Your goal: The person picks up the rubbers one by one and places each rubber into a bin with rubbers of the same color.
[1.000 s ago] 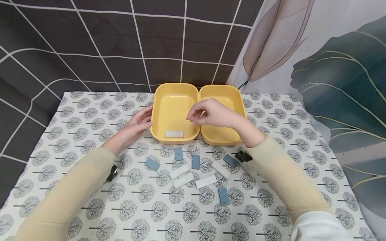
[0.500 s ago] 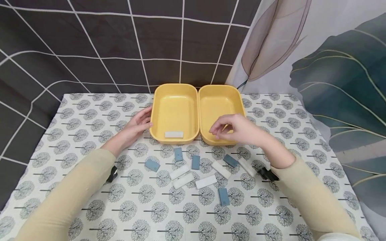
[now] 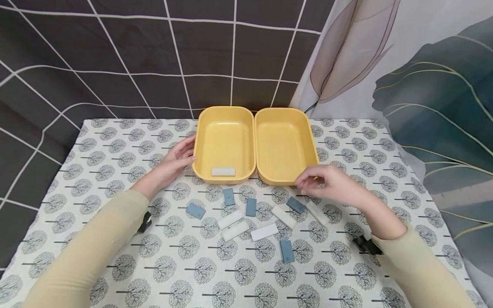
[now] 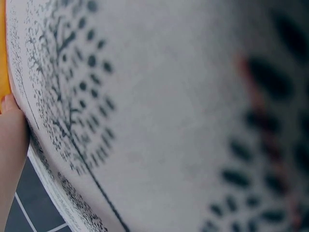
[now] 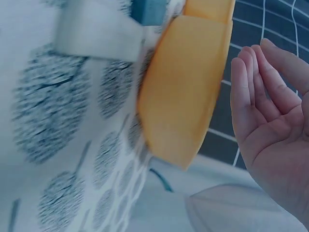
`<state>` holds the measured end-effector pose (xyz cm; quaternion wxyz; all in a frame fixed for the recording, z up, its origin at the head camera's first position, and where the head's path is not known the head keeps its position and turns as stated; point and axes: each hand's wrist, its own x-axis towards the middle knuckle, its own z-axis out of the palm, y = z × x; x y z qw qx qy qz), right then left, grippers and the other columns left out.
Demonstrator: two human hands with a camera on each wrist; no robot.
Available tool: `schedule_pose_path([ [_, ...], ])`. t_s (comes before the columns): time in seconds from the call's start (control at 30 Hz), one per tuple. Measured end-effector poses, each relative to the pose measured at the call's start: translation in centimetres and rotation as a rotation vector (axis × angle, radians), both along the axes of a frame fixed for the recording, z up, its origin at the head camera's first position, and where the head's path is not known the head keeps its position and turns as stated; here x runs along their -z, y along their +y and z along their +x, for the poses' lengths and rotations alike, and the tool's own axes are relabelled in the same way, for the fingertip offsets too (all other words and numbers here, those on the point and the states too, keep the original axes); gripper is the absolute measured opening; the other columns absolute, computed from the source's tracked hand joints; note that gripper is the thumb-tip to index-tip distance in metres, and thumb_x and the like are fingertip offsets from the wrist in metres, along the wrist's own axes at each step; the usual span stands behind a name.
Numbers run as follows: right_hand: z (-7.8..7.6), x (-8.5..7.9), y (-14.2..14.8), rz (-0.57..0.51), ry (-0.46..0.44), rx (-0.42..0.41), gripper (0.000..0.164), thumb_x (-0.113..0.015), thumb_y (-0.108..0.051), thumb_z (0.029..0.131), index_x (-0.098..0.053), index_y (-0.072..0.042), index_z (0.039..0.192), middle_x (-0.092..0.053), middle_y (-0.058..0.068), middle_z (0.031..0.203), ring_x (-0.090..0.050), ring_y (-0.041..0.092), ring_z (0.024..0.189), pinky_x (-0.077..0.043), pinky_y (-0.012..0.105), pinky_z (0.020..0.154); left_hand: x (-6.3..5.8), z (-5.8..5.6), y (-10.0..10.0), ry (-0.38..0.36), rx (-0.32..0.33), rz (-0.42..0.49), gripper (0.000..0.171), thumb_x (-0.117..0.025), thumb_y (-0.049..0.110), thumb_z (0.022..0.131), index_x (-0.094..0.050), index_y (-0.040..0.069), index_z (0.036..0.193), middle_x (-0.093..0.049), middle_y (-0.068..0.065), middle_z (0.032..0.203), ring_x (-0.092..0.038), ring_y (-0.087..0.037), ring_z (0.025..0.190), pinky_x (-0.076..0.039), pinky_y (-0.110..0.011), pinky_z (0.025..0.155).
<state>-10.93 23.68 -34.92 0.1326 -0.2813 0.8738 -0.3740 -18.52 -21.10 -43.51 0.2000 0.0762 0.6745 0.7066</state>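
Observation:
In the head view, my left hand lies along the outer left wall of the left yellow bin, fingers straight and touching it. One white block lies inside that bin near its front wall. My right hand hovers by the front right corner of the right yellow bin, fingers loosely bent with nothing between them. The right wrist view shows that palm bare. In front of the bins, several white blocks and several blue blocks are scattered. A white block lies just below the right hand.
Both bins stand side by side near the back edge of the tree-print tablecloth. Behind them rises a dark curtain with white grid lines. A leaf-patterned curtain hangs along the right side.
My right hand has moved from over the gap between the bins, right and toward me, to the right bin's front corner. My left hand stays at the left bin; the blocks have not moved.

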Motion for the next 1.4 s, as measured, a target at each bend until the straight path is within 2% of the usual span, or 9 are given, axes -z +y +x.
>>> schedule_pose_path([
  [0.27, 1.3, 1.6, 2.6, 0.034, -0.058, 0.065, 0.025, -0.080, 0.006, 0.085, -0.078, -0.003, 0.109, -0.079, 0.008, 0.100, -0.071, 0.011, 0.087, -0.063, 0.018, 0.079, 0.0, 0.0, 0.0, -0.008, -0.005, -0.006, 0.080, -0.052, -0.004, 0.100, -0.016, 0.009, 0.170, -0.017, -0.017, 0.178, -0.037, -0.020, 0.151, -0.028, -0.040, 0.135],
  [0.5, 2.1, 3.1, 4.5, 0.055, -0.094, 0.088, 0.026, -0.083, 0.003, 0.083, -0.077, -0.001, 0.109, -0.079, 0.006, 0.097, -0.071, 0.004, 0.083, -0.064, 0.017, 0.077, -0.1, 0.0, 0.1, -0.014, -0.001, -0.002, 0.080, -0.053, -0.003, 0.101, -0.016, 0.009, 0.170, -0.016, -0.015, 0.178, -0.028, -0.031, 0.159, -0.025, -0.042, 0.136],
  [0.73, 2.7, 4.4, 5.6, 0.046, -0.196, 0.098, 0.028, -0.078, 0.005, 0.085, -0.074, 0.006, 0.112, -0.078, 0.010, 0.097, -0.073, 0.011, 0.083, -0.064, 0.017, 0.079, -0.1, -0.2, 0.1, -0.021, -0.002, -0.006, 0.079, -0.052, -0.004, 0.101, -0.015, 0.010, 0.170, -0.016, -0.014, 0.178, -0.025, -0.033, 0.161, -0.022, -0.044, 0.137],
  [1.03, 3.0, 5.0, 5.9, 0.045, -0.312, 0.117, 0.037, -0.083, -0.002, 0.084, -0.071, 0.010, 0.118, -0.076, 0.012, 0.099, -0.069, 0.000, 0.087, -0.064, 0.017, 0.083, 0.0, -0.2, 0.0, -0.010, 0.006, -0.003, 0.079, -0.052, -0.003, 0.101, -0.015, 0.009, 0.170, -0.016, -0.016, 0.178, -0.026, -0.033, 0.160, -0.023, -0.043, 0.137],
  [1.13, 3.1, 5.1, 5.8, 0.056, -0.316, 0.131, 0.038, -0.083, -0.003, 0.084, -0.070, 0.009, 0.117, -0.076, 0.010, 0.098, -0.069, -0.001, 0.086, -0.064, 0.016, 0.083, 0.0, -0.2, -0.1, 0.000, 0.009, 0.005, 0.079, -0.052, -0.004, 0.101, -0.016, 0.007, 0.170, -0.017, -0.017, 0.178, -0.030, -0.031, 0.159, -0.026, -0.040, 0.136],
  [1.27, 3.3, 5.5, 5.7, 0.058, -0.319, 0.155, 0.038, -0.084, -0.004, 0.083, -0.069, 0.009, 0.116, -0.075, 0.010, 0.097, -0.068, 0.000, 0.086, -0.063, 0.016, 0.082, 0.1, -0.3, -0.1, 0.008, 0.010, 0.018, 0.079, -0.052, -0.004, 0.101, -0.016, 0.006, 0.170, -0.018, -0.018, 0.177, -0.038, -0.021, 0.152, -0.029, -0.036, 0.134],
  [1.4, 3.4, 5.9, 5.5, 0.066, -0.304, 0.174, 0.040, -0.086, -0.005, 0.082, -0.069, 0.008, 0.115, -0.073, 0.009, 0.097, -0.067, 0.001, 0.085, -0.063, 0.016, 0.081, 0.2, -0.3, -0.1, 0.009, 0.007, 0.026, 0.079, -0.053, -0.004, 0.100, -0.017, 0.007, 0.169, -0.019, -0.018, 0.177, -0.042, -0.014, 0.147, -0.029, -0.037, 0.135],
])
